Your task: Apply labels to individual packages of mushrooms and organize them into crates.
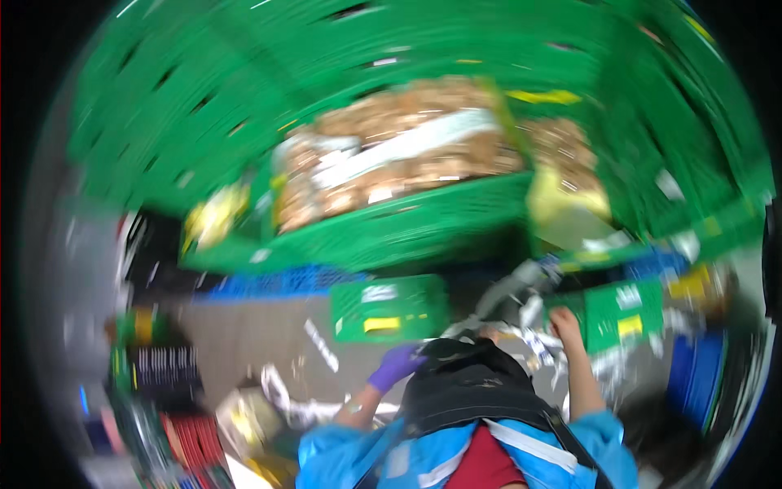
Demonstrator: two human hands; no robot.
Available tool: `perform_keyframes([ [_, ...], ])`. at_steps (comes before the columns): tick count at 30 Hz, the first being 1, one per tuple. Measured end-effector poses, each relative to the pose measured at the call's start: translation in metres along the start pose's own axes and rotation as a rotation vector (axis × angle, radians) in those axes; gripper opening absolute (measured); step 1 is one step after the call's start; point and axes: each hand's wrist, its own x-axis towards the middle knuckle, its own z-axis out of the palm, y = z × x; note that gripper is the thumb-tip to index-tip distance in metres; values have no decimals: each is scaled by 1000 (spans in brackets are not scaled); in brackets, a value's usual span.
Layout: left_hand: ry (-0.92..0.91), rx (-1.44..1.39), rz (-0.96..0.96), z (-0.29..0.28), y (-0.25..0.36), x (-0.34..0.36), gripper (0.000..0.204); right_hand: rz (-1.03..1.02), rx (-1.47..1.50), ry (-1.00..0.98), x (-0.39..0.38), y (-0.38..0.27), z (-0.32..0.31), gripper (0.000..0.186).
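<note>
My left hand (394, 366), in a purple glove, is beside the black apron (468, 379) at my front. Its fingers are smeared by motion and partly hidden against the dark cloth. Bare and curled closed, my right hand (564, 323) is in front of a small green crate panel (623, 314) with white and yellow labels. Whether something is inside those fingers is hidden by blur. Crumpled whitish plastic strips (533, 314) lie just left of it. Ahead, a green crate (407, 224) holds several clear bags of round brown produce (383, 175), perhaps onions or potatoes, with a white band across them.
Tall green crate walls (326, 49) surround the far side. At right is a yellowish bag (566, 200) with brown produce; a yellow bundle (216, 216) lies left. Blue crates (696, 379), stacked dark and red crates (195, 440) and scattered plastic waste (322, 346) flank me on the floor.
</note>
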Motion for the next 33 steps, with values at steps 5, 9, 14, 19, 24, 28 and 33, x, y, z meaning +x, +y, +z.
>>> perform_keyframes([
  [5, 50, 43, 51, -4, -21, -11, 44, 121, -65, -200, -5, 58, 39, 17],
  [9, 126, -25, -23, -6, -62, -73, 42, 160, -187, -390, -8, 68, 114, 16],
  [14, 357, -171, -244, 16, -182, -174, 47, 19, -343, -521, 4, 54, 247, 14],
  [19, 428, -195, -460, 25, -342, -301, 49, -239, -386, -779, -20, 74, 455, 9],
  [24, 671, -404, -701, -59, -419, -434, 50, -139, -635, -1154, -181, 71, 680, 13],
  [28, 843, -629, -911, -69, -504, -492, 49, -242, -852, -1393, -248, 53, 831, 13],
  [33, 878, -527, -832, -73, -635, -522, 46, -256, -949, -1265, -188, 77, 1003, 14],
])
